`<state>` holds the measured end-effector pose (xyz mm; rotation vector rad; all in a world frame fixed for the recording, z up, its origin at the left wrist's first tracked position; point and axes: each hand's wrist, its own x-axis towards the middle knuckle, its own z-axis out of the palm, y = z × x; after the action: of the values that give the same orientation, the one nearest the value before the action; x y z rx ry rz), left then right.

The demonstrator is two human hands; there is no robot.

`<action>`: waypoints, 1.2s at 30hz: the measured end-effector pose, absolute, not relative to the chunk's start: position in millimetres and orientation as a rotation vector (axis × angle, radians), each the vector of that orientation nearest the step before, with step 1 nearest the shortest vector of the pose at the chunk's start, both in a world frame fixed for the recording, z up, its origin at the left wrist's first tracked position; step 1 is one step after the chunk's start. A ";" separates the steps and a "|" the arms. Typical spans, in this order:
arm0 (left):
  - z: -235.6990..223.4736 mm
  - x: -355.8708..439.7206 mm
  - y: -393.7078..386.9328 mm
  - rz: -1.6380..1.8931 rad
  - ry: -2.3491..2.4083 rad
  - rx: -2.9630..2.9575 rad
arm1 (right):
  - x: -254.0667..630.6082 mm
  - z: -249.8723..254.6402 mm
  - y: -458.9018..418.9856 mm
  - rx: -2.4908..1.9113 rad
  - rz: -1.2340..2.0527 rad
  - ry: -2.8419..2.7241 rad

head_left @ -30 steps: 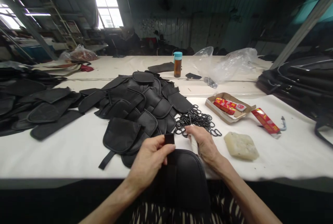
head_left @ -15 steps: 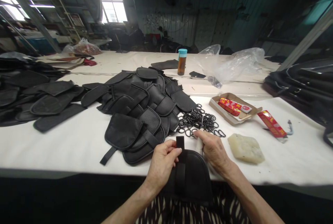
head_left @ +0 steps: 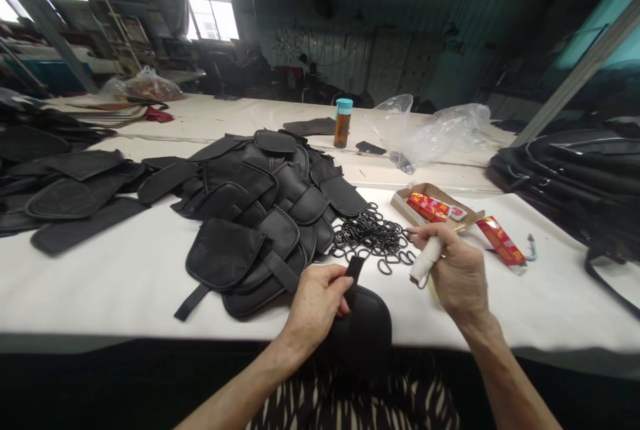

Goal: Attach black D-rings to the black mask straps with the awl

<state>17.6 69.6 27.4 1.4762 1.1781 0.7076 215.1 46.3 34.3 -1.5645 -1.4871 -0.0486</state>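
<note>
Two hands work apart: at lower centre the left hand [head_left: 320, 300] pinches the strap [head_left: 355, 270] of a black flap [head_left: 371, 330], seemingly to steady it; right of centre the right hand [head_left: 459, 273] clasps a white-wrapped tool [head_left: 427, 261], black rings [head_left: 371, 233] apparently heaped mid-frame for easy reach.

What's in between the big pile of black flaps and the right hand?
A heap of black rings lies between the pile of black flaps and the right hand, as the head view shows.
</note>
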 end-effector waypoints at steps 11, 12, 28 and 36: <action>15.6 23.4 66.1 0.768 1.122 1.636 | 158.1 16.8 33.2 -1.362 -0.311 -1.829; 14.9 23.0 66.6 0.764 1.111 1.619 | 157.9 17.3 33.4 -1.348 -0.348 -1.840; 11.9 21.0 61.8 0.898 1.012 1.347 | 154.8 6.7 29.8 -1.117 -0.385 -1.924; 9.9 15.9 62.5 0.908 1.012 1.278 | 154.9 4.6 26.2 -1.387 0.181 -1.410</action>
<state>15.9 62.5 9.9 1.2779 1.0123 0.9078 154.9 26.2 4.6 -1.3871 -1.4104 0.1810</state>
